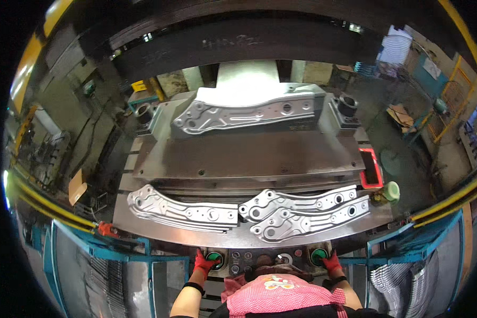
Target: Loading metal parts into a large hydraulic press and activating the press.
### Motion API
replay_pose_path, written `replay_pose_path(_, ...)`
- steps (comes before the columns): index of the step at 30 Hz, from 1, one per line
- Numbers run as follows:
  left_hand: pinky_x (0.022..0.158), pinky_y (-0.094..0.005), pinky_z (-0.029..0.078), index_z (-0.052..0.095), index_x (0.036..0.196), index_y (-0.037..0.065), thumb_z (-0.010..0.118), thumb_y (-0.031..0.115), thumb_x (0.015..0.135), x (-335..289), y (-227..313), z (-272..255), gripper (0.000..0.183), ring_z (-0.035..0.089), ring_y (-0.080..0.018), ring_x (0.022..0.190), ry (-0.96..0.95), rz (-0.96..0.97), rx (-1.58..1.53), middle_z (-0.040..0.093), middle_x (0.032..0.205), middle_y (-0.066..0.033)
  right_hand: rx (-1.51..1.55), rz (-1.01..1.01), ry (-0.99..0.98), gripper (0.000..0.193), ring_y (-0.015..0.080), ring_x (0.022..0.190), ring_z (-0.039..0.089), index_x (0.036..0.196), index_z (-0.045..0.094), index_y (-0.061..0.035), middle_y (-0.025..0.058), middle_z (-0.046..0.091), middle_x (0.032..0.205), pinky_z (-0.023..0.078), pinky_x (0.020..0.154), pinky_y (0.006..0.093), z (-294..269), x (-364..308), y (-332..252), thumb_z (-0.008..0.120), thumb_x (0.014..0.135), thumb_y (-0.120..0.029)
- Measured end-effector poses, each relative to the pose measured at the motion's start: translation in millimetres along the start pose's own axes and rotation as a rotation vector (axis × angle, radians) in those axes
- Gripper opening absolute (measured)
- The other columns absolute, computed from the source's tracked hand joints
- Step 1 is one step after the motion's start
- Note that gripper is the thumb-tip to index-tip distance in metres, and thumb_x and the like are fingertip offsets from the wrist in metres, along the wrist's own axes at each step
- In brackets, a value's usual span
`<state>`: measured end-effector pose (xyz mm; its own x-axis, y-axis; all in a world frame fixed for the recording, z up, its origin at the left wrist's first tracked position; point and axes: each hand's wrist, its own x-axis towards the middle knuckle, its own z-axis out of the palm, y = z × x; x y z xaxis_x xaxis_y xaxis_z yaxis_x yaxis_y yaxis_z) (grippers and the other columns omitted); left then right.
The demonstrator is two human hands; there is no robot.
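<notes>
My left hand [202, 263], in a red glove, rests at a green push button [214, 257] on the control panel's left, its thumb over the button and the fingers spread. At the other end, my right hand [332, 263], also red-gloved, lies against a second green push button [319, 256], fingers apart. Neither hand holds anything. Beyond them on the press bed lie a stamped metal bracket [188, 211] at left, with another edge showing beneath it, and two more brackets [302, 203] [312, 218] at right. A longer stamped part [244, 112] sits on the die farther back.
The dark press ram [222, 40] spans above the die. Guide posts [144, 112] [346, 105] stand at either side. A red-rimmed tray [371, 168] and a pale green cup [391, 191] are at the bed's right. Blue-framed racks [116, 258] [408, 254] flank me, the right one with stacked parts.
</notes>
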<state>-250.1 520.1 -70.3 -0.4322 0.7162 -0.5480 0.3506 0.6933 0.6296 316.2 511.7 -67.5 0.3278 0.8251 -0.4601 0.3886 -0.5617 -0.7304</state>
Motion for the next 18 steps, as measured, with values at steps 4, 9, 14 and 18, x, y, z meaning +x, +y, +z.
replay_pose_path(4, 0.105, -0.0355, 0.030, 0.010, 0.141, 0.002, 0.091, 0.034, 0.034, -1.5, 18.3, 2.1, 0.138, 0.028, -0.0290, 0.131, -0.031, -0.027, 0.089, 0.026, 0.143, -0.0193, 0.180, -0.028, 0.008, 0.107, 0.0268, 0.117, 0.048, 0.135, 0.020, 0.0083, 0.0220, 0.046, 0.129, 0.040, 0.096, 0.0325, 2.9, 8.3, 16.0, 0.083, 0.055, -0.026)
replay_pose_path(9, 0.106, -0.0349, 0.030, 0.009, 0.142, 0.004, 0.091, 0.033, 0.035, 8.7, -5.7, -0.7, 0.138, 0.026, -0.0292, 0.132, -0.063, -0.021, -0.062, 0.024, 0.143, -0.0192, 0.000, -0.012, 0.059, 0.109, 0.0313, 0.118, 0.046, 0.134, 0.022, 0.0070, 0.0244, 0.045, 0.128, 0.039, 0.097, 0.0350, 10.9, 7.6, 19.2, 0.082, 0.053, -0.034)
replay_pose_path(14, 0.106, -0.0349, 0.030, 0.009, 0.141, 0.003, 0.091, 0.033, 0.034, 17.8, -4.1, 8.4, 0.138, 0.027, -0.0294, 0.132, -0.038, -0.013, 0.051, 0.025, 0.143, -0.0199, -0.120, 0.013, 0.045, 0.109, 0.0349, 0.119, 0.044, 0.135, 0.023, 0.0051, 0.0264, 0.044, 0.128, 0.039, 0.097, 0.0373, 0.5, -1.2, 7.6, 0.080, 0.054, -0.040)
replay_pose_path(18, 0.104, -0.0347, 0.032, 0.010, 0.141, 0.002, 0.092, 0.032, 0.033, 23.0, -25.6, 3.9, 0.139, 0.029, -0.0280, 0.131, -0.038, 0.060, -0.100, 0.026, 0.142, -0.0198, -0.199, 0.105, 0.019, 0.105, 0.0354, 0.119, 0.044, 0.133, 0.027, 0.0052, 0.0261, 0.045, 0.127, 0.039, 0.097, 0.0378, 0.5, -3.9, -9.4, 0.078, 0.056, -0.043)
